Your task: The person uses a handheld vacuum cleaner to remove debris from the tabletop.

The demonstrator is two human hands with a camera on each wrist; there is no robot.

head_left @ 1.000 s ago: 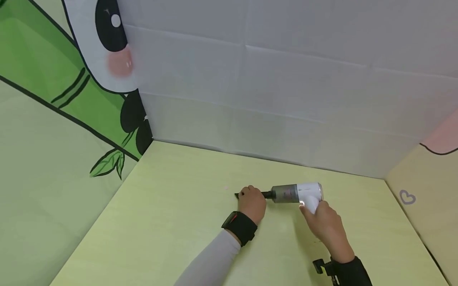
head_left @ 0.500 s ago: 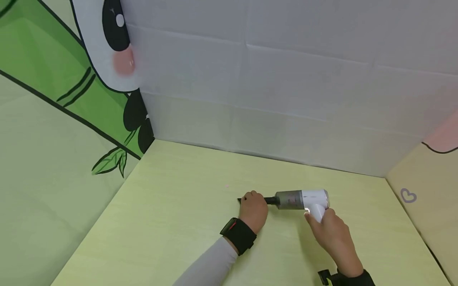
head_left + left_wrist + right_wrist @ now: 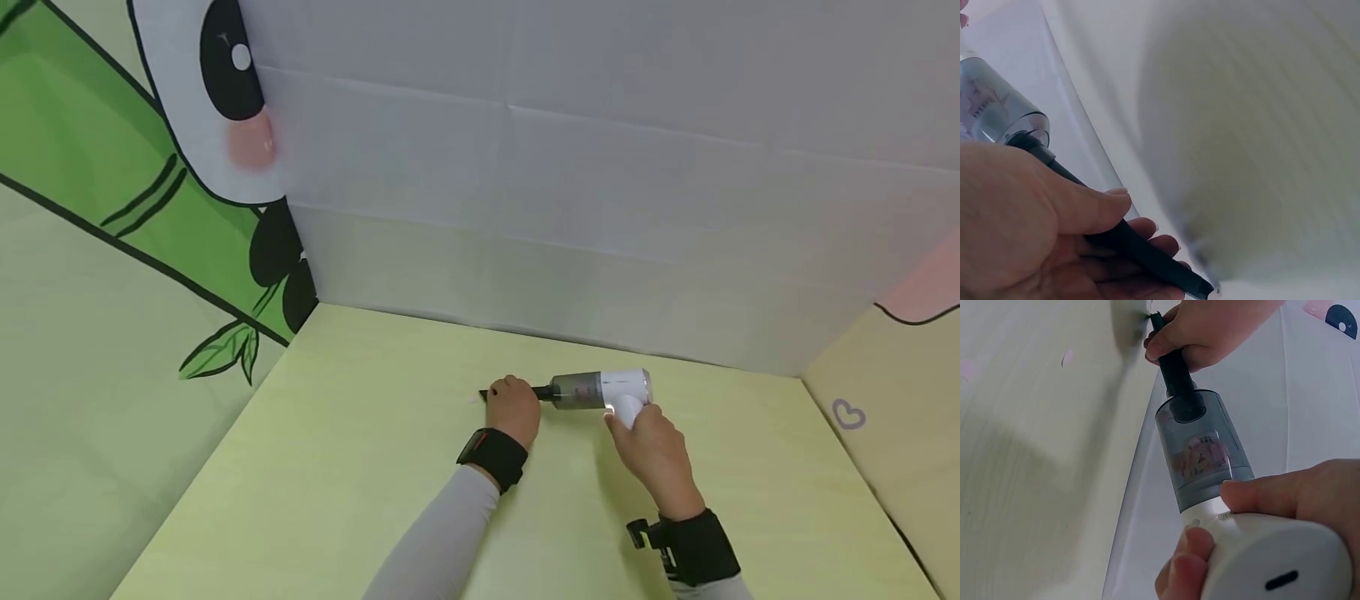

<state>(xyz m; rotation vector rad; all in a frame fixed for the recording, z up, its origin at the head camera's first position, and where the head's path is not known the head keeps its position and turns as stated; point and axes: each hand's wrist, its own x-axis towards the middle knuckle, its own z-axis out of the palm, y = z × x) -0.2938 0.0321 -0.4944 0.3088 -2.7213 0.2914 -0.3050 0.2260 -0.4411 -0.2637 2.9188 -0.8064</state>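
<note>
A handheld vacuum cleaner (image 3: 625, 386) with a white body lies across in front of both hands, its nozzle toward the left. My right hand (image 3: 657, 454) grips its white handle, thumb on the side toward the dust cup. Around the black crevice nozzle (image 3: 1147, 259) curl the fingers of my left hand (image 3: 514, 414), leaving the slanted tip exposed low over the table. Pink scraps (image 3: 1204, 456) show inside the clear grey dust cup (image 3: 1210, 425). Close to the nozzle tip in the head view is a small pale scrap (image 3: 472, 400).
The pale yellow table (image 3: 360, 433) meets a grey-white back wall (image 3: 562, 208) just beyond the vacuum. Painted panels stand at left and right. On the table in the right wrist view lie a pink scrap (image 3: 1067, 358) and a pink patch (image 3: 966, 369).
Both hands and the vacuum first shift slightly toward the person and right, then move left and away, bringing the nozzle tip beside the pale scrap. The grip stays the same.
</note>
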